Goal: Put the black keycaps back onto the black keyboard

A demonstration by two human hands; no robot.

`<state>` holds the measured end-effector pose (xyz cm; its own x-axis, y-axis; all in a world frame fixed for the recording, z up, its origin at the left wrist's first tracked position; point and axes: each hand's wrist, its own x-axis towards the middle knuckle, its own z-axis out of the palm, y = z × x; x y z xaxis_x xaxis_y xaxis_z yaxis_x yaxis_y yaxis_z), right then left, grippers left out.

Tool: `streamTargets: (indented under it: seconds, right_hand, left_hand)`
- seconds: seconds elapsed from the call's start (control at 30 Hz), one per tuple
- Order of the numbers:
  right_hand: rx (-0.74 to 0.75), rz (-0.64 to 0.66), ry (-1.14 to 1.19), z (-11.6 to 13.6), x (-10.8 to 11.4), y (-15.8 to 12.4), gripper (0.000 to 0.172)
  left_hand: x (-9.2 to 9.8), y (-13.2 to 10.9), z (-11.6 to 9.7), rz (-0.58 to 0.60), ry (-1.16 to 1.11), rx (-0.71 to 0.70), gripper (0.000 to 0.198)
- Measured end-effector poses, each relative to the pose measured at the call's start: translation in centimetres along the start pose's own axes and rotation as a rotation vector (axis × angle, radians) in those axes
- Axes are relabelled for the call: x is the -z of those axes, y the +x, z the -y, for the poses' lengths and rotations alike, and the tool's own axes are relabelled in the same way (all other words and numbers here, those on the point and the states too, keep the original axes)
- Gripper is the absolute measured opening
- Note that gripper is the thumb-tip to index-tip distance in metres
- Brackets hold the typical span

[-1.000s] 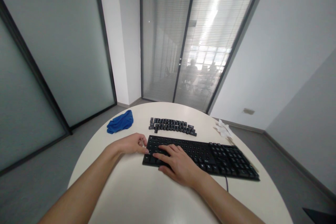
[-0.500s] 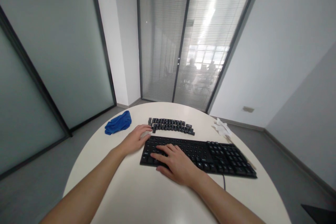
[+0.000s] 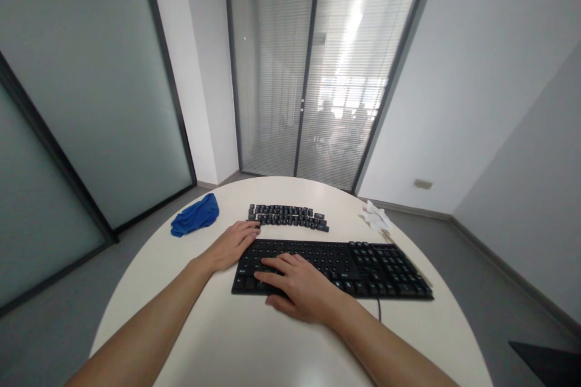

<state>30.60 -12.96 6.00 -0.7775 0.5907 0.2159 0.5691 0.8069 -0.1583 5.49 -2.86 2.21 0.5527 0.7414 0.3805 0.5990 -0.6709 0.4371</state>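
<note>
A black keyboard (image 3: pixel 318 257) lies across the table, many of its keys removed in the left and middle part and its right block still capped. My right hand (image 3: pixel 297 287) rests over its left end with the fingers spread, and nothing shows in it. Behind the keyboard, loose black keycaps (image 3: pixel 288 215) lie in rows. At their left front end is my left hand (image 3: pixel 232 245), its fingers stretched toward the nearest caps beside the keyboard's far left corner. Whether its fingertips touch a cap cannot be made out.
A crumpled blue cloth (image 3: pixel 195 215) lies at the left of the round white table (image 3: pixel 218 326). At the right are white crumpled tissue (image 3: pixel 376 216) and a thin stick (image 3: pixel 411 260) along the keyboard's far right edge. The keyboard cable (image 3: pixel 379 309) runs toward me.
My left hand's fingertips have come slightly nearer to me, below the left end of the keycap rows. The right hand stays over the keyboard's left part. The whole view has shifted slightly.
</note>
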Motion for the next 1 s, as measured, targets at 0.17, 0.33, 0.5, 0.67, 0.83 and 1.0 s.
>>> streamTargets:
  seconds: [0.17,0.33,0.5,0.67,0.83,1.0]
  right_hand:
    - [0.050,-0.028,0.042,-0.6,0.7,-0.3,0.041]
    - [0.058,-0.052,0.060,-0.6,0.8,-0.4,0.039]
    - [0.070,-0.049,0.065,-0.8,0.7,-0.3,0.039]
    - [0.053,-0.055,0.070,-0.9,0.9,-0.3,0.038]
    - [0.040,-0.055,0.077,-0.9,1.0,-0.3,0.038]
    - [0.031,-0.068,0.074,-1.1,1.0,-0.4,0.037]
  left_hand:
    - [0.5,0.0,-0.8,-0.017,-0.034,0.046,0.044]
    - [0.8,-0.1,-1.0,-0.015,-0.026,0.118,0.045]
    - [0.6,-0.2,0.5,-0.096,0.038,0.173,0.037]
    - [0.4,-0.3,1.7,-0.135,0.049,0.188,0.023]
    - [0.5,-0.4,1.6,-0.146,0.021,0.194,0.018]
    - [0.6,-0.4,1.3,-0.199,-0.062,0.226,0.019]
